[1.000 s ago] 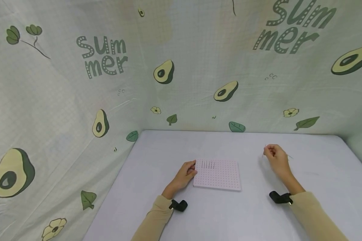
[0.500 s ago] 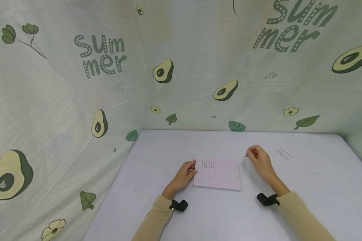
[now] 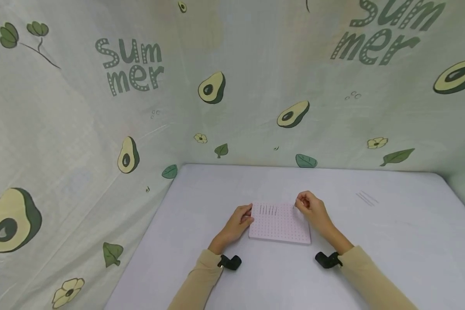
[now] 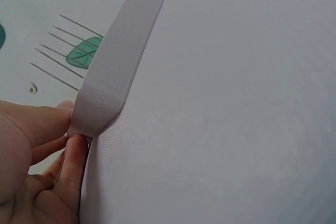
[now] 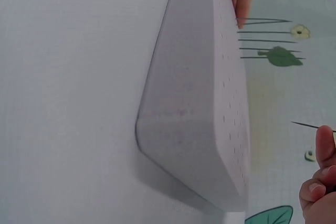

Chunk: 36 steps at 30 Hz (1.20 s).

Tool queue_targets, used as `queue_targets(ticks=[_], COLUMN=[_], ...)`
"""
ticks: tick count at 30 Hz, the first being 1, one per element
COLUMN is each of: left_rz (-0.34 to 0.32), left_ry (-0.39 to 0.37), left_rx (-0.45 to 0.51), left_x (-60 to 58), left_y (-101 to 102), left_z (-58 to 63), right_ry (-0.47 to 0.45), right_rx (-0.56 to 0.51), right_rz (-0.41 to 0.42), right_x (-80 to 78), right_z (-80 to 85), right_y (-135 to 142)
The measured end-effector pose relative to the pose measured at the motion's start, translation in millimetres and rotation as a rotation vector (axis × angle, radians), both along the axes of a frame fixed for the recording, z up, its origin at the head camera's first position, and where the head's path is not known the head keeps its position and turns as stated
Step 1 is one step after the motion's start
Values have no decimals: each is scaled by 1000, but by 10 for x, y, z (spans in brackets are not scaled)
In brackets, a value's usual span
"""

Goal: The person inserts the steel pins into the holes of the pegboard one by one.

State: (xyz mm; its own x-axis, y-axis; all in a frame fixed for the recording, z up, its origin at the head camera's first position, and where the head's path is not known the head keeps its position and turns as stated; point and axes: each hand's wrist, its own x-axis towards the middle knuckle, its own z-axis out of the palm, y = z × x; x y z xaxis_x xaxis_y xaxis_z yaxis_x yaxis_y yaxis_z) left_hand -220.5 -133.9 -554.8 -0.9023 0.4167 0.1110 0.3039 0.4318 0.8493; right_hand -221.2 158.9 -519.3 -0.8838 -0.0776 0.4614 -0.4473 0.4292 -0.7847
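A pale pink foam-like block [image 3: 280, 228] dotted with rows of small holes lies on the white table. Several thin dark needles [image 3: 268, 210] stand upright in a row near its back left. At the left edge of the block, my left hand [image 3: 232, 228] grips it between thumb and fingers. My right hand [image 3: 314, 214] pinches one needle [image 5: 303, 125] above the back right part of the block. In the right wrist view, the pointed end of that needle sticks out past the fingertips, apart from the holed face.
Loose needles [image 3: 367, 198] lie side by side on the white table [image 3: 279, 275], to the right of the block. A cloth [image 3: 248, 129] printed with avocados and leaves hangs behind the table and at its left.
My right hand has moved left with its needle, from over the loose needles to above the block's back right. The left hand stays at the block's left edge.
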Motion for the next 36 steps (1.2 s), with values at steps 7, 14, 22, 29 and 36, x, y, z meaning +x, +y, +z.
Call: queue_targets(ticks=[7,14,22,29,36], left_rz=[5,11,-6,-6,9], left_ry=[-17,-23,-3,-7,-17], left_rx=[4,4,8,13,5], left_x=[21,30,21,19,7], left_y=[-2,-11,-25,-13,0], left_z=[1,36,19,32,43], right_ry=[-12,-36,-17,-15,-28], right_rx=[33,47,76,107,126], right_rz=[31,82,95,111,118], right_x=[14,8,20,13,-14], right_z=[-30,-96,-130,-132,-118], right_y=[-173,-287,-344,-356,-356])
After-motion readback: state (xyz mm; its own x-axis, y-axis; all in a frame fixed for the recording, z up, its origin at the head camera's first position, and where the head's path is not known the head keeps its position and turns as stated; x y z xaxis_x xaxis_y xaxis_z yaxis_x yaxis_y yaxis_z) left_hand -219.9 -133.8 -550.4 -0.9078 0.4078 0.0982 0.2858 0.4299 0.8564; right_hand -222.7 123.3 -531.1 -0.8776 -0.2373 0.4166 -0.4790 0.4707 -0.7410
